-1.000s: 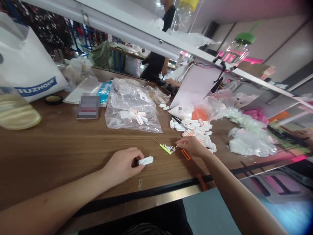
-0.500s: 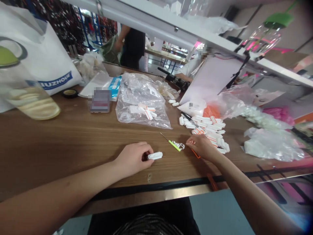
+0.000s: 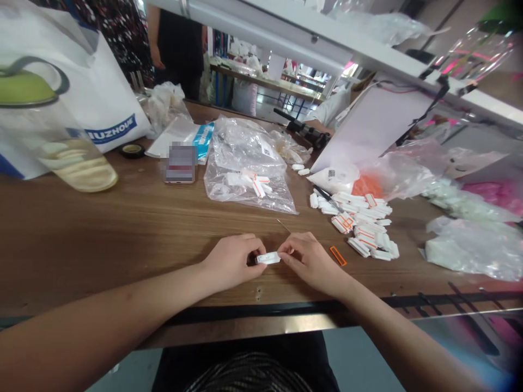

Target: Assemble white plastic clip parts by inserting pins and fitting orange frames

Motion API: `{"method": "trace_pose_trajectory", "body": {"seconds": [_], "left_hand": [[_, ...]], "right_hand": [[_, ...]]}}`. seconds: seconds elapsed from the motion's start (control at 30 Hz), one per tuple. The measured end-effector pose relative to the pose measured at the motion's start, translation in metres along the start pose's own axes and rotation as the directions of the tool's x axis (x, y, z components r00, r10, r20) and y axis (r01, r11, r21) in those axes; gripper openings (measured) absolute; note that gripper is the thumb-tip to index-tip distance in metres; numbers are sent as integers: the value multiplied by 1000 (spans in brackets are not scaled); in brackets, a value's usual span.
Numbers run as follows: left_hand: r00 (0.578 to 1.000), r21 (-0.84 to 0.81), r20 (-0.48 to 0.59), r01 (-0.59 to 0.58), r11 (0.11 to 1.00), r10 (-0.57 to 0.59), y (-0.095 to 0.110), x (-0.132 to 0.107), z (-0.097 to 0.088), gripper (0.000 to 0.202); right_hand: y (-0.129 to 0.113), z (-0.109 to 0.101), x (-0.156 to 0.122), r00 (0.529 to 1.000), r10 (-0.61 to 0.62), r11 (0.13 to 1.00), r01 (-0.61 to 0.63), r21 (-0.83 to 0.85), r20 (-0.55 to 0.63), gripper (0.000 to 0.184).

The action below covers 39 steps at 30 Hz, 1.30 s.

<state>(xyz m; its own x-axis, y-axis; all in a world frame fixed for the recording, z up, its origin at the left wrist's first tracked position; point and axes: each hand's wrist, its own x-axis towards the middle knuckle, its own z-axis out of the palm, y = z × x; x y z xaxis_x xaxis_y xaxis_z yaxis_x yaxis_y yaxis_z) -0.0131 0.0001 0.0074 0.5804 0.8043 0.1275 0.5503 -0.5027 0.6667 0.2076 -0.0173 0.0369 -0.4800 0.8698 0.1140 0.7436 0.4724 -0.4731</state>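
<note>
A small white plastic piece (image 3: 267,258) lies lengthwise between my hands, near the table's front edge. My left hand (image 3: 232,262) pinches one end of it, and the fingertips of my right hand (image 3: 308,261) grip the other end. Just above my right hand shows the thin metal tip of a needle tool (image 3: 284,225); its green handle is hidden. An orange rectangular frame (image 3: 338,256) lies to the right of my right hand, beside a heap of white plastic pieces with orange marks (image 3: 362,228).
A clear plastic bag of white pieces (image 3: 249,169) and a blurred phone (image 3: 180,162) lie on the wooden table (image 3: 102,234). Further left stand a glass jar (image 3: 69,147), a tape roll (image 3: 132,150) and a white tote bag (image 3: 98,92). Co-workers stand behind a shelf.
My right hand has moved left, away from the tiny white bits, and taken the white piece's other end. The orange frame is now uncovered, the green handle is hidden, and the view has swung level.
</note>
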Motion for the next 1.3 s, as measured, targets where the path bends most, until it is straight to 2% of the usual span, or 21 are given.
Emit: {"method": "trace_pose_trajectory", "body": {"seconds": [0.2,0.4,0.63,0.87,1.03,1.3], "left_hand": [[1000,-19,16,22,1000,-22,2,0,-2,8],[999,-11,17,29,1000,-29,2,0,-1,10],[999,-15,11,35,999,-35,2,0,-1,10],[999,-14,14,44,999,-43,1,0,0,10],[999,-24,20,43,999,-43,1,0,0,9],[998,-21,29,58,998,-57,3,0,-2,9]], "right_hand": [[-3,-2,2,995,-92,976,98,-196,40,14],[-13,-4,5,973,-210,887,232,-399,99,28],[-10,-4,-2,976,-212,913,218,-344,57,27],[-4,2,0,992,-122,974,113,-196,-31,16],[-7,0,8,998,-53,988,49,-146,-21,12],[-14,-5,13,998,19,979,-8,-204,53,14]]}}
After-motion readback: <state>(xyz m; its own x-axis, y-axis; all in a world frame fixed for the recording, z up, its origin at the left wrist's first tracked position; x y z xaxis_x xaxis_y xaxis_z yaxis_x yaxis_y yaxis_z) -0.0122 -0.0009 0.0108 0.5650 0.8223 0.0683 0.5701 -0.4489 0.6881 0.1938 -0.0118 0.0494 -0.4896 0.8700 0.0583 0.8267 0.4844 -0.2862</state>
